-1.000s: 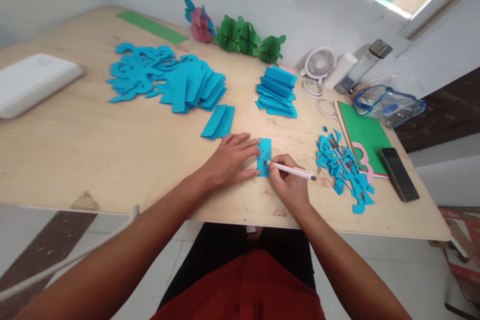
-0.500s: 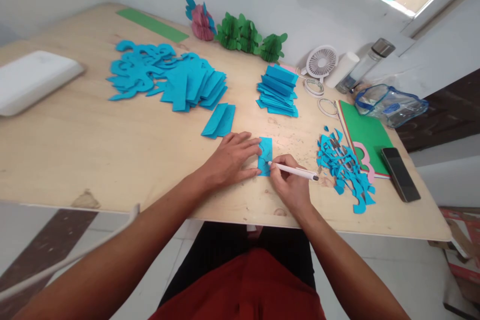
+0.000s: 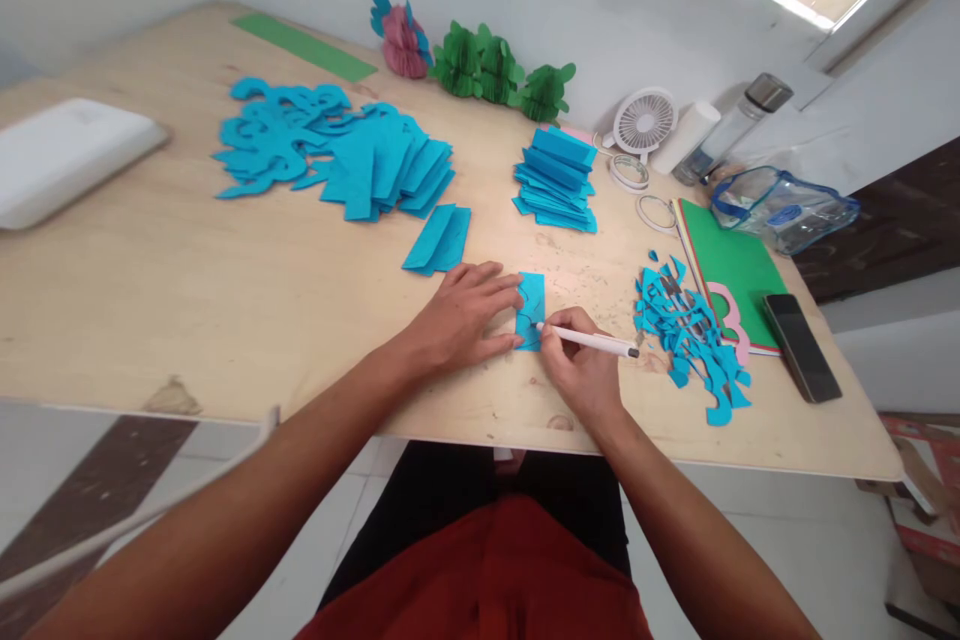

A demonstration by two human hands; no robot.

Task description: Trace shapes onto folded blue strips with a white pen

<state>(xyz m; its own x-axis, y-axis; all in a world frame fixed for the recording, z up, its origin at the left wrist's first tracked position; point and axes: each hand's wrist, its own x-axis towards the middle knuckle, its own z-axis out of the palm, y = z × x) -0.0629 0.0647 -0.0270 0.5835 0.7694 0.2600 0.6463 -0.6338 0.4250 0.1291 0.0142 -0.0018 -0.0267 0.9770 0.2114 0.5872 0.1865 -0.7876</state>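
Note:
A small blue paper piece with dark curved pen lines lies on the wooden table near its front edge. My left hand rests flat with fingers spread, its fingertips on the paper's left edge. In my right hand is a white pen, pinched between thumb and fingers, its tip at the paper's lower right part. Just beyond my left hand lie folded blue papers. A stack of folded blue strips sits farther back.
Cut blue curved shapes and blue sheets are piled at the back left. Blue scraps, a green sheet and a phone lie rightward. A small fan, bottle and green paper figures stand along the wall.
A little more of the curved pen line seems to show on the blue paper. Both hands stay in nearly the same place, and the view shifts very slightly.

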